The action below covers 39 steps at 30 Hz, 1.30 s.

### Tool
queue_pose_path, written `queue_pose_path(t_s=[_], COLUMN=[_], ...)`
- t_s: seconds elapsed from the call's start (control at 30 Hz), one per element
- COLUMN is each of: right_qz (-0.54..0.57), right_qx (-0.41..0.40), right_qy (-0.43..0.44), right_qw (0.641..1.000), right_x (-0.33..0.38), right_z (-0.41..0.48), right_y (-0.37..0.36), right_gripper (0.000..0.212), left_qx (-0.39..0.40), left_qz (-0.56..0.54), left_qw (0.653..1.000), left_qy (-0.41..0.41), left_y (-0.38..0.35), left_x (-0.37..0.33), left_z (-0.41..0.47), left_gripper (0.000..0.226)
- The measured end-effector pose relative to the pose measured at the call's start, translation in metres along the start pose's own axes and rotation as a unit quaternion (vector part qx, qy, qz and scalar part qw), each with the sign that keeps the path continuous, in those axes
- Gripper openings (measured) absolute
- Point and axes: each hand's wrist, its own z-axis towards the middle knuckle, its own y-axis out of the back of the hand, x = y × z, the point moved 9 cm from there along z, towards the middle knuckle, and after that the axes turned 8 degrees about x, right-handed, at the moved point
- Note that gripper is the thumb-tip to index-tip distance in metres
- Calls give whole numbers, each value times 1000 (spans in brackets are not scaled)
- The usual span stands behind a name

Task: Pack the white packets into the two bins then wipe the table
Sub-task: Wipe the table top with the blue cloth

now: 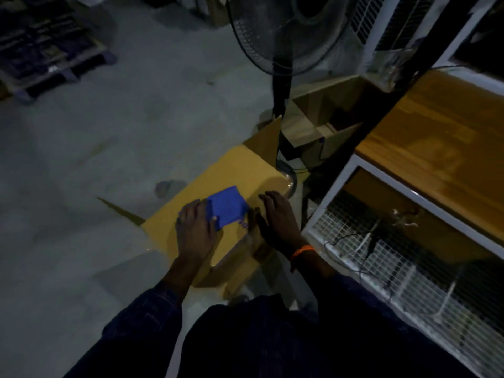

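My left hand [195, 227] grips a blue cloth [227, 204] on the cardboard box [245, 170], my right hand [275, 214] rests open beside it; no packets or bins in view, so I judge wiping remains

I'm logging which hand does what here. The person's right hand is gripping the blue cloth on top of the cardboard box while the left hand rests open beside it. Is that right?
Not quite: the hands are swapped. In the head view the left hand grips the blue cloth on top of the cardboard box, while the right hand, the one with the orange wristband, rests open beside it.
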Motion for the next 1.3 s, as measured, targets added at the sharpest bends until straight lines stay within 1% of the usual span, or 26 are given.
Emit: queue_pose_path(t_s=[0.03,0.07,0.1,0.13,0.17,0.23,0.3,0.33,0.4,0.47,0.53,0.57,0.63,0.7,0.77,0.8,0.83,0.9,0.93,1.0,1.07,1.13,1.17,1.2,1.27,1.3], right_qz=[2,6,12,10,-1,-26,-43,-46,-44,-43,-42,-41,-10,50,105,154,202,289,304,261,233,299,350,389,436,456], right_qx=[17,29,49,61,80,108,119,111,97,78,55,46,53,99,136,158,200,304,357,449,504,503,485,451,366,331], right_qy=[-14,-27,-42,-44,-45,-37,-30,-21,1,38,86,110,135,155,213,224,199,134,123,121,125,145,150,150,128,112], right_qw=[1000,999,998,997,996,993,992,993,994,995,994,992,989,982,962,949,938,898,875,846,822,798,787,789,812,819], right_x=[6,10,12,13,15,13,9,7,9,14,21,24,20,8,-8,-22,-40,-72,-84,-105,-122,-132,-137,-144,-164,-172], right_z=[4,7,8,9,9,5,2,2,0,0,0,0,-1,-7,-26,-36,-47,-77,-97,-141,-181,-208,-217,-222,-227,-232], right_y=[-7,-13,-17,-22,-25,-30,-29,-27,-19,-10,6,17,38,62,84,95,106,126,135,154,176,202,215,229,247,252], right_gripper=[50,54,55,54,53,54,58,60,64,73,80,79,66,52,36,30,29,31,32,31,33,36,37,36,32,30], left_qx=[66,143,207,239,242,184,111,77,23,14,26,32,42,66,88,89,81,41,17,-28,-32,7,24,28,-16,-61], left_qz=[13,23,45,81,108,112,88,81,52,-7,-37,-40,-38,-66,-131,-179,-231,-302,-313,-300,-277,-244,-230,-225,-226,-215], left_qw=[998,989,977,967,962,969,980,984,989,987,976,970,961,956,954,953,949,943,944,952,959,968,970,970,970,970], left_qy=[0,-5,-18,-38,-64,-117,-142,-140,-133,-159,-212,-236,-272,-279,-253,-229,-200,-131,-99,-57,-49,-64,-75,-84,-92,-93], left_y=[-10,-24,-35,-41,-42,-30,-12,-3,15,35,57,67,83,86,78,72,66,52,45,34,30,25,22,22,29,35], left_x=[14,22,25,26,25,21,21,22,13,-16,-56,-77,-119,-157,-192,-208,-223,-254,-271,-315,-368,-420,-442,-460,-485,-492], left_z=[4,6,7,7,7,9,10,12,14,9,-4,-11,-25,-38,-53,-60,-68,-82,-90,-109,-127,-137,-141,-144,-150,-155], left_gripper=[74,89,99,101,93,61,40,36,36,39,33,30,23,18,18,20,22,33,37,42,43,41,38,36,30,27])
